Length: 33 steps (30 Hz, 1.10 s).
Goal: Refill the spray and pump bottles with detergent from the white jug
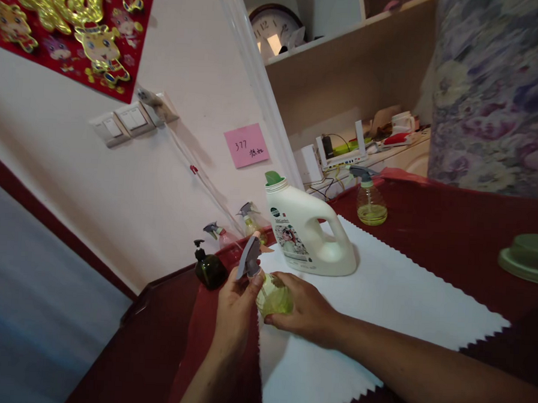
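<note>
I have my left grip (237, 299) closed around the neck of a small clear spray bottle (276, 298), just under its grey spray head (249, 259), and my right grip (306, 309) clamped around its rounded body. The bottle holds yellow-green liquid and tilts toward the left, in front of me over the left edge of the white cloth (394, 298); I cannot tell whether its base touches the cloth. My fingers hide the neck, so I cannot tell how tightly the head sits. Just beyond, a pale jug (303, 233) stands upright on the cloth. On the dark red table (153, 346) I see a dark pump bottle (211, 272) to the left, another spray bottle (371, 214) behind the cloth, and a green dish (530, 257) far right.
</note>
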Available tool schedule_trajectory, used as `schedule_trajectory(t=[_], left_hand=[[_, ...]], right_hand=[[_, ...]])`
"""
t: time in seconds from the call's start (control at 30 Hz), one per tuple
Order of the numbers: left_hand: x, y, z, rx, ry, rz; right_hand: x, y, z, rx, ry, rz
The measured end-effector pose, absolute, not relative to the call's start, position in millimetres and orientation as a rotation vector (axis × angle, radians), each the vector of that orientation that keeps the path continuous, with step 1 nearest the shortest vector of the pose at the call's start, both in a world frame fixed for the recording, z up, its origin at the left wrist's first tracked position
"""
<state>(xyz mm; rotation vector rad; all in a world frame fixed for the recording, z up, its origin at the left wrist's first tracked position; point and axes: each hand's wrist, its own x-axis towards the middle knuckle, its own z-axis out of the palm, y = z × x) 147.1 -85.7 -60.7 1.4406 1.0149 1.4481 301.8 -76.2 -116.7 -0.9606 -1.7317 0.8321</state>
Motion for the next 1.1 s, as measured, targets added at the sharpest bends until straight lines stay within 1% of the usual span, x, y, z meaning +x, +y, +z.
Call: schedule_trajectory(t=[0.2, 0.43, 1.1], left_hand=[[143.7, -81.4, -62.2, 1.412, 1.07, 1.421], [147.6, -84.4, -62.0, 1.346, 1.025, 1.428], [150.1, -85.6, -57.8, 1.403, 1.045, 1.449]], right_hand=[[303.9, -78.1, -113.7, -0.984, -1.724, 0.859], [303.1, -78.7, -114.3, -0.987, -1.72, 0.867], [305.0, -77.7, -112.6, -1.013, -1.736, 0.869]])
